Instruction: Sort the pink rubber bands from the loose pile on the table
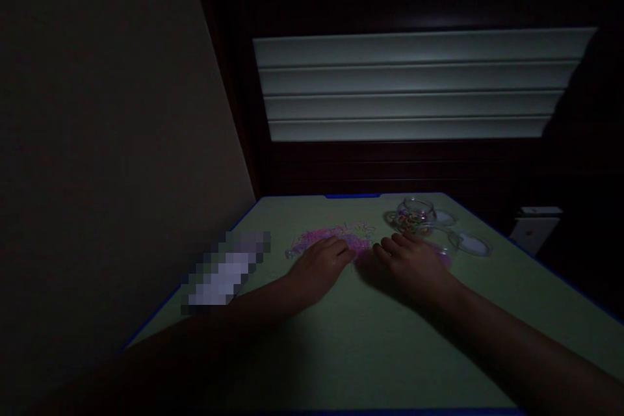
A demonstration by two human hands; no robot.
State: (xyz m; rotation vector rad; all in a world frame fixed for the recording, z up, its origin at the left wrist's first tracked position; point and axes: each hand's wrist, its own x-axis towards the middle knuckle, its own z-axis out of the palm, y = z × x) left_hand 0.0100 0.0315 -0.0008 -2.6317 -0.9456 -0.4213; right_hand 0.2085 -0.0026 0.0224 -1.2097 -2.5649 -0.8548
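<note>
A loose pile of small pink and purple elastic bands (316, 234) lies on the pale green table, with a few lighter ones at its far right. My left hand (322, 266) rests at the near edge of this pile, its fingers curled down and pressed together. Just right of the pile is my right hand (412, 263), its fingers bent and close together above the tabletop. What either hand holds, if anything, is too dark and small to make out. Behind my right hand, a clear container (442, 234) with pink contents is partly hidden.
A round clear jar (418, 207) of multicoloured bands stands at the back right, near two clear lids (472, 245). A blurred-out pale object (221, 279) lies at the table's left edge. A wall rises on the left; a white box (535, 231) stands beyond the right edge.
</note>
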